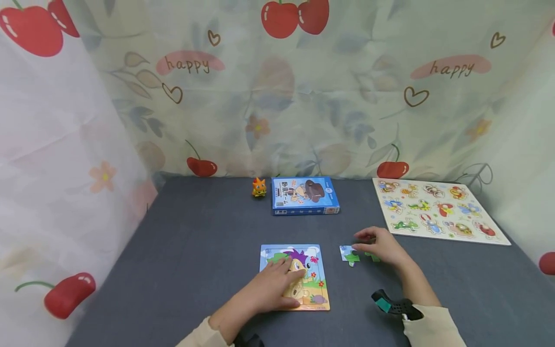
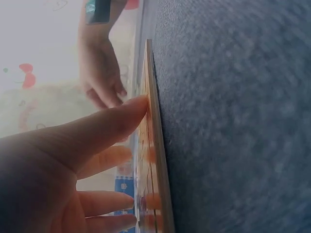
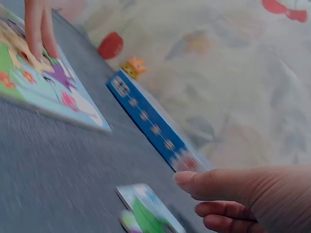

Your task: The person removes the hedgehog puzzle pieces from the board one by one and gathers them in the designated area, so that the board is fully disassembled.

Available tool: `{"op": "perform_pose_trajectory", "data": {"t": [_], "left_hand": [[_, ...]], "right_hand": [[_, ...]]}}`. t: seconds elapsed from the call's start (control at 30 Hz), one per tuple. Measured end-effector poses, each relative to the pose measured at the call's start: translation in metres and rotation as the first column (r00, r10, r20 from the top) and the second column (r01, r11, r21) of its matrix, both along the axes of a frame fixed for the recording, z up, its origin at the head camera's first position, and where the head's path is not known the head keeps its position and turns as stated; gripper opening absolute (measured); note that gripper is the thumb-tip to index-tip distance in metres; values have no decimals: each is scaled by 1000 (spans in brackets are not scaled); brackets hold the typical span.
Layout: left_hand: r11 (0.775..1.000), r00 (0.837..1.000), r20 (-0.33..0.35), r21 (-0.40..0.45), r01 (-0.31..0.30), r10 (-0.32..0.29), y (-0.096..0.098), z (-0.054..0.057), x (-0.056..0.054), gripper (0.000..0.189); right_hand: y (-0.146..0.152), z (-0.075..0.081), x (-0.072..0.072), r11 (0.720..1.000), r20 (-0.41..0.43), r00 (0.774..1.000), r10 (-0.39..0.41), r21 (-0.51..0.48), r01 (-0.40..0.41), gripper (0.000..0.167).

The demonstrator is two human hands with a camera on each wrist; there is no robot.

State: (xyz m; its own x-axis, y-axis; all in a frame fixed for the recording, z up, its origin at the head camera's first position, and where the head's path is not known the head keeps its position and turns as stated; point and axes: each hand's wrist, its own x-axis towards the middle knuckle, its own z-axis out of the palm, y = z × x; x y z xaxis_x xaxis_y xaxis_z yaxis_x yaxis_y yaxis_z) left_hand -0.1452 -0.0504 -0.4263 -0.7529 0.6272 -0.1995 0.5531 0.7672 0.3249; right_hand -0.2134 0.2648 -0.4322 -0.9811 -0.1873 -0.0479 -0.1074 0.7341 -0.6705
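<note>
A jigsaw puzzle board with a purple-haired cartoon animal lies flat on the dark table. My left hand rests on its left side, fingers spread; in the left wrist view the thumb touches the board's edge. To the right of the board, my right hand hovers over loose puzzle pieces, fingers loosely bent and nothing visible between them. One blue-and-green puzzle piece lies just left of its fingertips. A second green piece shows partly beneath the hand.
A blue box stands behind the puzzle, with a small orange toy figure at its left. A large board of insect pictures lies at the back right. Printed cloth hangs behind the table.
</note>
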Motion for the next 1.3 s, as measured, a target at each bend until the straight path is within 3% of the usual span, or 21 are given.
{"op": "perform_pose_trajectory", "data": {"t": [0.23, 0.6, 1.0, 1.3], "left_hand": [[1000, 1000, -21, -20, 3, -4, 4, -5, -1, 63], [1000, 1000, 14, 4, -18, 18, 3, -8, 0, 59], [999, 998, 62, 40, -29, 26, 4, -7, 0, 58], [999, 999, 44, 33, -24, 22, 3, -9, -1, 58]], "right_hand": [[-38, 2, -9, 996, -13, 996, 90, -18, -90, 34], [-79, -2, -18, 978, -5, 979, 203, -56, -203, 31], [-100, -8, -21, 956, 13, 957, 290, -62, -288, 25], [-106, -11, -18, 934, 2, 938, 346, -95, -344, 15]]}}
